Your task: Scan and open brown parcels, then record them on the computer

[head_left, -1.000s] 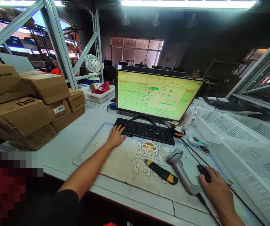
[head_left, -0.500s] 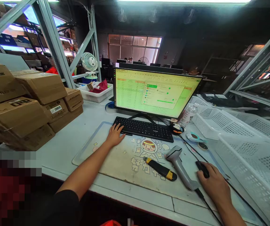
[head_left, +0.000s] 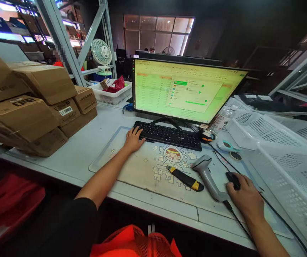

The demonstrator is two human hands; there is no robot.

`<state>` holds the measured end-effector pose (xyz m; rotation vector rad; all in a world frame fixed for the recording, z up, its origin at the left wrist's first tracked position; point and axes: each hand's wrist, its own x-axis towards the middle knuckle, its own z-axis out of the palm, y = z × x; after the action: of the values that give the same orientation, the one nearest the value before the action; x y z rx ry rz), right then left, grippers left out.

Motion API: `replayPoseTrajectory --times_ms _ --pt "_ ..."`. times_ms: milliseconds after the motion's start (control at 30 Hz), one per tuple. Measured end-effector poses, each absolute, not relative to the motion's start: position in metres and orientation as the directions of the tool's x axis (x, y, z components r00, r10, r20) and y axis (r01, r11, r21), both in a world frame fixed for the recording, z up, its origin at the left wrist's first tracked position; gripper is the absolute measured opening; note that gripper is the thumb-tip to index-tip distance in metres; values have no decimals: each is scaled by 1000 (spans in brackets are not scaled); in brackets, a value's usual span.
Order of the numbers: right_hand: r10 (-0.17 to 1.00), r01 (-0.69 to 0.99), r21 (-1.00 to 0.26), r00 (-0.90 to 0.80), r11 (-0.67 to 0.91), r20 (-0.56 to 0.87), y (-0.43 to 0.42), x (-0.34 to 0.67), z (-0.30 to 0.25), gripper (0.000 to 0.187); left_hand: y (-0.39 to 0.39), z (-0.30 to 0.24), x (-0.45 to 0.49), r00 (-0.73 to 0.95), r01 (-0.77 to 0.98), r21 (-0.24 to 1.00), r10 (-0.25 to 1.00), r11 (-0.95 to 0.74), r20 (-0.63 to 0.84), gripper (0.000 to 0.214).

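Your left grip (head_left: 133, 140) rests on the left end of the black keyboard (head_left: 171, 136), fingers spread, nothing held; thumb toward you, near the keyboard's front edge

Your right grip (head_left: 246, 198) is curled closed over the black mouse (head_left: 233, 180), which sits on the printed desk mat (head_left: 134, 171) at 4 o'clock from the keyboard

Grey handheld scanner (head_left: 208, 176) lies on the mat at 9 o'clock from the mouse, its head angled to 11 o'clock, its cable running to 5 o'clock; yellow-and-black cutter (head_left: 185, 178) just beside it at 9 o'clock

Monitor (head_left: 185, 91) stands lit at 12 o'clock from the keyboard, a window overlying rows of a sheet

On the table (head_left: 84, 146): stacked cartons (head_left: 35, 107) at 9 to 10 o'clock from the keyboard, white baskets (head_left: 284, 164) at 3 o'clock, clear bottle (head_left: 223, 120) between those baskets and the monitor
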<state>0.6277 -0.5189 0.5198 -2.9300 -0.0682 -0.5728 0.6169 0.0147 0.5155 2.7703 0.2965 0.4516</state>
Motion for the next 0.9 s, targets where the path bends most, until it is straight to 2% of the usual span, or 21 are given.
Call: replayPoseTrajectory --times_ms 67,167,300,367,433,533,700,900 --pt "31 93 -143 923 -985 384 -523 630 522 66 23 523 619 922 183 348 283 -920 265 67" --pt "106 200 -150 872 -968 478 -527 642 537 70 34 532 626 931 202 334 287 -921 227 69" --pt "226 425 -176 737 -888 637 -487 666 578 48 35 533 639 946 191 328 263 -925 192 71" --pt "289 536 -208 696 -818 658 -440 677 594 43 30 529 644 950 187 330 256 -926 181 71" --pt "362 618 -275 703 -736 613 -384 686 600 44 25 525 647 947 191 329 261 -925 185 72" --pt "428 623 -387 765 -680 480 -305 700 587 44 20 519 648 937 201 330 279 -923 210 73" --pt "468 616 -401 783 -679 409 -226 722 550 41 20 519 646 935 206 339 287 -918 208 76" --pt "448 569 -387 818 -726 361 -190 733 532 48 20 523 647 938 211 344 289 -915 193 76"
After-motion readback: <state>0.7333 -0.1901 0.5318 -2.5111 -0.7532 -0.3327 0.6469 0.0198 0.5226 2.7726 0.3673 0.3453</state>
